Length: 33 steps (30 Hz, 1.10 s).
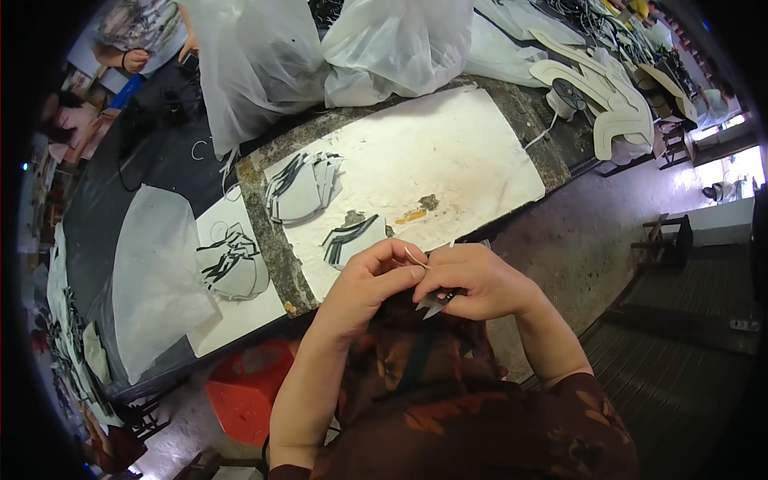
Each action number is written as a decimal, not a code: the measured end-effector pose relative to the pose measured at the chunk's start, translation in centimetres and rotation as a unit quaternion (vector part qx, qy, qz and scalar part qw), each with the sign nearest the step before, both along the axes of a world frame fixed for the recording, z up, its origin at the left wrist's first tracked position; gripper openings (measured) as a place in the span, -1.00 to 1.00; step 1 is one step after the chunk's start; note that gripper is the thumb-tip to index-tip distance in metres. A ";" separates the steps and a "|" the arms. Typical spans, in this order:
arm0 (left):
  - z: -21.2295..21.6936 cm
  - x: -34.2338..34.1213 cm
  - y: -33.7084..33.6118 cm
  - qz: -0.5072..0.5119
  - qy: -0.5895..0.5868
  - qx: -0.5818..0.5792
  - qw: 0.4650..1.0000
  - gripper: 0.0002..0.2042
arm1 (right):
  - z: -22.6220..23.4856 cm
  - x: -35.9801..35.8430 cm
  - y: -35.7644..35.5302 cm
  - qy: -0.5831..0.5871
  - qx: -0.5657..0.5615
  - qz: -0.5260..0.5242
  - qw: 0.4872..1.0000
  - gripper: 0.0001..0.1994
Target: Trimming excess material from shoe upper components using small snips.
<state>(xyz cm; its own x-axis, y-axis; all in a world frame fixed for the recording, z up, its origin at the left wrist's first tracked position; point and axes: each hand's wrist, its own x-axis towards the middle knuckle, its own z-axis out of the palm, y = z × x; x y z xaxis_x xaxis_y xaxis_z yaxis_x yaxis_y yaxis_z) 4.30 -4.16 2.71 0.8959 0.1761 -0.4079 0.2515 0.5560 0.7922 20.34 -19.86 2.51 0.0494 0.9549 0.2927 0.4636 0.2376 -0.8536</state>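
Close to my body, just past the board's near edge, both my hands meet with their fingertips together. My left hand (362, 282) is closed in a pinch on a thin white cord (414, 258), which curves up between the fingers. My right hand (480, 280) is closed around a small pair of snips (434, 306), their pointed metal blades sticking out below the fingers; most of the tool is hidden in the palm. Beyond my left hand, a white piece with dark stripes (358, 240) lies on the white board (448, 160). Farther left, a fanned stack of similar pieces (300, 198) rests there.
Another stack of striped pieces (240, 268) lies on a white sheet, beside a translucent plastic sheet (156, 280). Large plastic bags (400, 48) stand behind the board. A spool (566, 98) and cream curved pieces (620, 120) sit at right. Below is a red stool (252, 392). Another person's hand (136, 61) shows upper left.
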 end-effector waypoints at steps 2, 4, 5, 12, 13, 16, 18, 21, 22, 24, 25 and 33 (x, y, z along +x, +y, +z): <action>-0.2 0.3 0.1 -0.001 0.005 -0.002 1.000 -0.85 | 0.3 0.3 0.2 0.001 -0.020 0.011 1.000 -0.75; -0.6 0.4 0.0 0.020 -0.014 0.005 1.000 -0.88 | 0.5 0.5 0.2 0.003 -0.054 0.014 0.998 -0.80; -0.7 0.5 0.1 0.020 -0.015 0.006 1.000 -0.88 | 0.6 0.6 0.4 0.001 -0.053 0.015 0.998 -0.80; -1.6 0.2 0.4 0.013 -0.030 0.018 0.999 -0.92 | 0.7 0.7 0.1 0.009 -0.050 0.021 0.998 -0.79; -1.9 0.0 0.2 0.024 -0.034 0.015 0.999 -0.92 | 0.7 0.5 -0.1 0.049 -0.081 0.014 0.995 -0.80; -1.9 -0.7 0.1 0.037 -0.038 0.026 0.998 -0.92 | 0.5 -0.6 -0.4 0.123 -0.118 -0.028 0.985 -0.82; -1.9 -0.9 0.1 0.041 -0.029 0.036 0.998 -0.92 | 0.2 -1.2 -0.4 0.175 -0.147 -0.031 0.973 -0.78; -1.9 -0.9 -0.1 0.059 -0.023 0.054 0.997 -0.94 | 0.5 -1.7 -0.2 0.212 -0.137 -0.081 0.964 -0.76; -1.9 -0.9 -0.1 0.055 -0.027 0.057 0.996 -0.94 | 0.6 -1.6 -0.2 0.210 -0.154 -0.097 0.961 -0.78; -1.7 -0.8 -0.1 0.053 -0.028 0.088 0.994 -0.95 | 0.5 -1.4 0.0 0.206 -0.168 -0.117 0.957 -0.79; -1.3 -0.8 -0.3 0.059 -0.024 0.111 0.992 -0.95 | 0.3 -1.2 0.3 0.219 -0.196 -0.108 0.950 -0.79; -2.0 -2.1 0.2 0.052 0.005 0.162 0.985 -0.96 | -0.7 -1.6 0.8 0.200 -0.199 -0.089 0.955 -0.79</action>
<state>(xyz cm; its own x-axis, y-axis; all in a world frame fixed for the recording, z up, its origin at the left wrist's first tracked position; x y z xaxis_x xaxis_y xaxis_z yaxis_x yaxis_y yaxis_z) 2.18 -3.95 0.72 0.8624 0.3894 -0.3235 0.2142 0.2985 0.9301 18.72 -19.04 1.79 0.2530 0.9528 -0.1676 0.0834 -0.1941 -0.9774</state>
